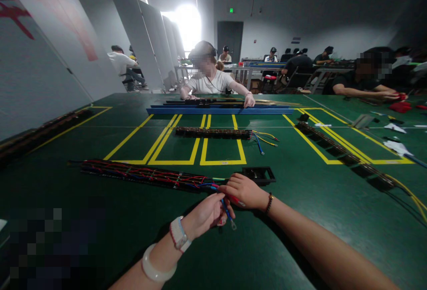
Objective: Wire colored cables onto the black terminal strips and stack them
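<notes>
A long black wiring assembly (143,175) with red and blue wires lies across the near part of the green table. At its right end, both hands close around the wire ends. My left hand (207,213), palm up, has its fingers wrapped at the blue cable (227,211), whose metal lug points down toward the table edge. From above, my right hand (245,191) grips a red cable (236,200), knuckles up and fingertips near my left thumb. A black rectangular frame part (267,174) lies just behind my right hand.
Another wired strip (213,133) lies mid-table inside yellow tape outlines, with more strips at far left and right (347,154). Across the table, a person handles rods by a blue channel (220,110). Another person sits at right with red material.
</notes>
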`<state>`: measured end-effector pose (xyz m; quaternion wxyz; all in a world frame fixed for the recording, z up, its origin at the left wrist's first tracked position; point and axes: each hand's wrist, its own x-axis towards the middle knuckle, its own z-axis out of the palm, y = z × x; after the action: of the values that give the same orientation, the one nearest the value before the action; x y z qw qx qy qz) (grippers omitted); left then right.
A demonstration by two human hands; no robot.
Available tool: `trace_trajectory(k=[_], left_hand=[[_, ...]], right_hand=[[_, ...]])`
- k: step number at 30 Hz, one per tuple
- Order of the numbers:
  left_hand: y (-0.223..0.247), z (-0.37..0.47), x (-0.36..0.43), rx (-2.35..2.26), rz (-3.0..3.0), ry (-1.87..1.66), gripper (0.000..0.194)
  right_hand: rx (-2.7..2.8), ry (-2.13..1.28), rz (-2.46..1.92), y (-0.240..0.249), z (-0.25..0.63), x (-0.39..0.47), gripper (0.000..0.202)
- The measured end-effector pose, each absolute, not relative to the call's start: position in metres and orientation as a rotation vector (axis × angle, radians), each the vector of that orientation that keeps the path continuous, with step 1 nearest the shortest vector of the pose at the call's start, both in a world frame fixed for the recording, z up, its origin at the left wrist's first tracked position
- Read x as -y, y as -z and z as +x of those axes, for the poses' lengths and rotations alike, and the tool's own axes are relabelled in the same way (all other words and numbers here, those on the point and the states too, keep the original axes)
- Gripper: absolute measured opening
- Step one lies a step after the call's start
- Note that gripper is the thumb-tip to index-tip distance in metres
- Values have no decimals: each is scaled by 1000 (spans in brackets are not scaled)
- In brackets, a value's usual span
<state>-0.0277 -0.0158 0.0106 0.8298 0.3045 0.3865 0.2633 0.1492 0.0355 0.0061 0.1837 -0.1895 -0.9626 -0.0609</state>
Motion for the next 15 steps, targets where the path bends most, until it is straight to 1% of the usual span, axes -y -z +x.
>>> trace_trajectory(k=[8,15], left_hand=[[-18,-26,16,-848,637,-541,30],[-16,-27,14,-795,614,-534,36]], right_hand=[[2671,135,-539,-4,149,-37,27],[2431,11,-641,-2,146,-36,16]])
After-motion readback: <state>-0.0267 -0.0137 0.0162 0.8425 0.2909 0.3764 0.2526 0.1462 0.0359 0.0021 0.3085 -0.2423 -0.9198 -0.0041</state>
